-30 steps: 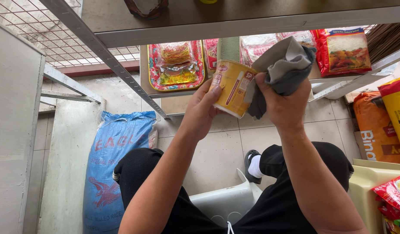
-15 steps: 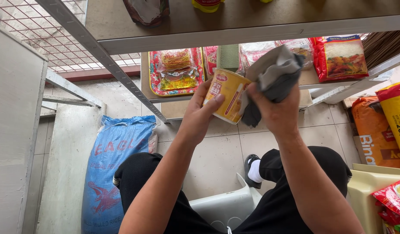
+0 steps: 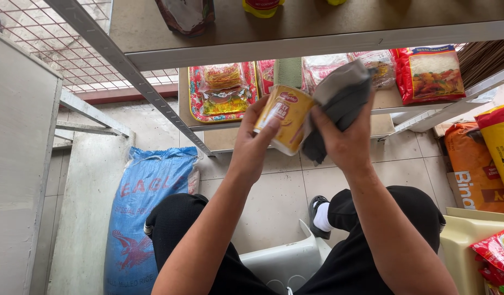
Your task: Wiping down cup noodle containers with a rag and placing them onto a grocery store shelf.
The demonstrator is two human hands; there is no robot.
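Observation:
My left hand [image 3: 253, 146] holds a yellow cup-shaped food container [image 3: 285, 117] with a red and orange label, tilted in front of a low shelf. My right hand [image 3: 345, 139] grips a grey cloth [image 3: 339, 98] and presses it against the right side and top of the container. Both hands are raised in front of me, over my knees in black trousers.
A metal shelf [image 3: 317, 38] runs overhead with bottles and a pouch on it. The lower shelf [image 3: 224, 136] carries colourful food packets [image 3: 222, 90] and a red rice bag [image 3: 429, 74]. A blue sack [image 3: 145, 213] lies at left, orange bags [image 3: 473, 175] at right, a white stool [image 3: 285, 262] beneath me.
Both hands have shifted a little; the container has tilted and the cloth has slid over its upper right side.

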